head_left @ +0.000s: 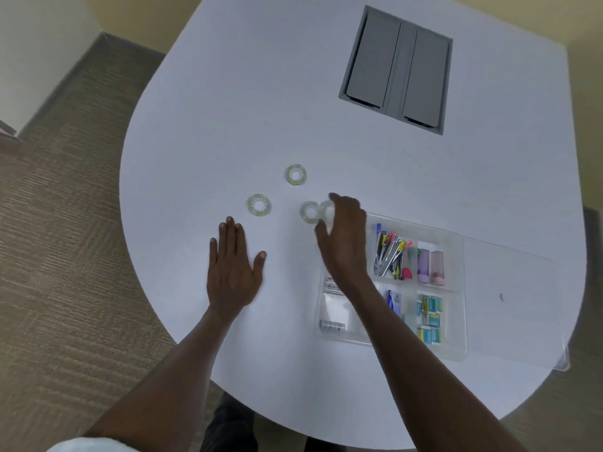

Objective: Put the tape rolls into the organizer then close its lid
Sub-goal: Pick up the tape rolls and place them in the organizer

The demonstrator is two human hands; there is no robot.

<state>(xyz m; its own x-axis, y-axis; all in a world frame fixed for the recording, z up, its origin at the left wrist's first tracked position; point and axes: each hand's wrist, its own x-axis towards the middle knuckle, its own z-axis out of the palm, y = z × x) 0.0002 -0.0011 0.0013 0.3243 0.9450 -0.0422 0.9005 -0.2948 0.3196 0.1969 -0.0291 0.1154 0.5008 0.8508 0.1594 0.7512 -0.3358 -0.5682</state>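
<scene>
Several clear tape rolls lie on the white table: one at the far middle (296, 174), one to the left (259, 204), one in the middle (309, 212). A further roll (327, 208) sits right beside that one, under the fingers of my right hand (342, 233), which curl around it; whether it is lifted I cannot tell. My left hand (233, 272) rests flat on the table, fingers apart, holding nothing. The clear plastic organizer (463, 288) stands at the right, its clear lid (515, 305) lying open flat to the right.
The organizer's compartments hold pens and clips (390, 252), two small jars (430, 262), small blue-and-yellow boxes (430, 316) and paper packets (332, 308). A grey cable hatch (396, 70) is set into the table's far side. Carpet lies beyond the rounded table edge at the left.
</scene>
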